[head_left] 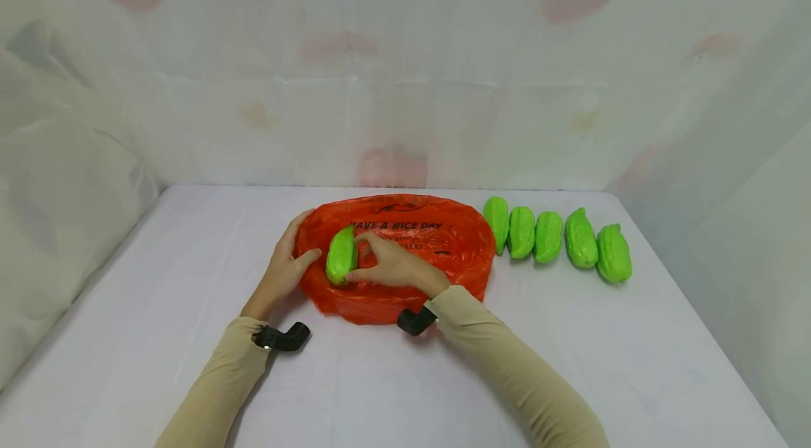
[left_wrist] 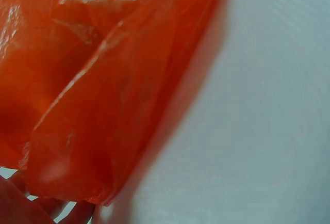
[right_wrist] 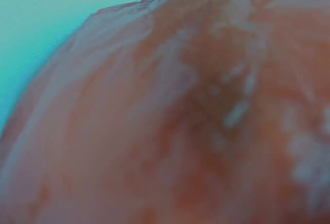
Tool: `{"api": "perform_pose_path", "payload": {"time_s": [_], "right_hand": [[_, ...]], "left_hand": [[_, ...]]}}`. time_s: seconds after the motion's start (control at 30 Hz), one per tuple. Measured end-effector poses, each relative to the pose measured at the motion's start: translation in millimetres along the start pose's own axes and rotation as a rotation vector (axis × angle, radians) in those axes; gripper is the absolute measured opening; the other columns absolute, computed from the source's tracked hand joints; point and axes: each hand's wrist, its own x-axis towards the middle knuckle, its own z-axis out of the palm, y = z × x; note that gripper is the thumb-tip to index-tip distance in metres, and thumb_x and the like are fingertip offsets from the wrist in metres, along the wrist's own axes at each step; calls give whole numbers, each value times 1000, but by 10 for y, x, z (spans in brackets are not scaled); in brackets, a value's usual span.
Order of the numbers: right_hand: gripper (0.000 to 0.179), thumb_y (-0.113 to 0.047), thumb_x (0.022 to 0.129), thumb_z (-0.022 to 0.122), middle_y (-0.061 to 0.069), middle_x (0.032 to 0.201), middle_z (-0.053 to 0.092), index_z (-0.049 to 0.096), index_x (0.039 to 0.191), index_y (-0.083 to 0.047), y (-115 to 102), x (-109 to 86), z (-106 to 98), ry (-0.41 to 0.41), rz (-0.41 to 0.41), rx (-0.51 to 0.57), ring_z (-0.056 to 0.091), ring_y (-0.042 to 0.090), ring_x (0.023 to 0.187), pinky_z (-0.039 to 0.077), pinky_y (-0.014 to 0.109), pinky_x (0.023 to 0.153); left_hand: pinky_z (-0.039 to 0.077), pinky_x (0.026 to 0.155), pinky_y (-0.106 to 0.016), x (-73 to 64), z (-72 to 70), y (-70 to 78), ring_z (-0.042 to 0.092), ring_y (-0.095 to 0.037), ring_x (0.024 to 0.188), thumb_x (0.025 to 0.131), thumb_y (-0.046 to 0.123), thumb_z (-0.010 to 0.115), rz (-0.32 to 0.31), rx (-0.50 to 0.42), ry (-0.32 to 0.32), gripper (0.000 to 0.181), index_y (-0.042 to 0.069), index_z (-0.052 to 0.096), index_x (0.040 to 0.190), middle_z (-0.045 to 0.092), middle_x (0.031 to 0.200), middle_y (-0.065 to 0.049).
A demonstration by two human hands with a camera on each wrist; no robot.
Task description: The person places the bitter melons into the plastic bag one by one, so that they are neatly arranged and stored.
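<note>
A red plastic bag [head_left: 405, 258] with black "HAVE A NICE DAY" print spreads on the table in the head view. My left hand [head_left: 285, 268] holds its left rim, thumb on the inner side and fingers outside. Over the bag's left part is a bright green, ridged bitter melon [head_left: 341, 258], its pointed tip away from me. My right hand [head_left: 389, 263] grips it from the right, thumb at its lower end and forefinger at its right edge. Red plastic [left_wrist: 103, 90] fills much of the left wrist view, with fingers [left_wrist: 46, 208] beneath it.
Several more green bitter melons lie in a row right of the bag, from one at its edge [head_left: 497, 222] to the outermost [head_left: 613, 254]. The table [head_left: 355, 392] has a white cover. A pale curtain [head_left: 443, 117] with faint red patches hangs behind.
</note>
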Motion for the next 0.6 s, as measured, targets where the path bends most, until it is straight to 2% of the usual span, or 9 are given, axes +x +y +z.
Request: {"api": "perform_pose_path", "payload": {"time_s": [0.1, 0.2, 0.6], "right_hand": [[68, -33, 90, 72, 7, 128, 63, 39, 146, -14, 2, 5, 22, -4, -6, 22, 60, 20, 119, 50, 35, 97], [64, -30, 91, 71, 6, 132, 62, 40, 145, -15, -1, 10, 37, 3, -14, 20, 59, 20, 123, 48, 36, 102], [60, -29, 93, 69, 8, 134, 60, 43, 145, -13, -3, -5, 7, 12, -36, -17, 58, 22, 123, 50, 34, 98]], "left_hand": [[24, 118, -58, 2, 1, -4, 34, -34, 143, 90, -6, 53, -5, 2, 2, 70, 11, 31, 154, 34, 158, -15], [24, 118, -58, -3, 0, -2, 34, -34, 143, 90, -6, 53, -11, 4, 3, 71, 11, 30, 154, 34, 158, -15], [23, 118, -60, 0, -1, -6, 32, -35, 144, 90, -5, 53, -10, 4, -1, 71, 10, 29, 155, 33, 159, -16]]}}
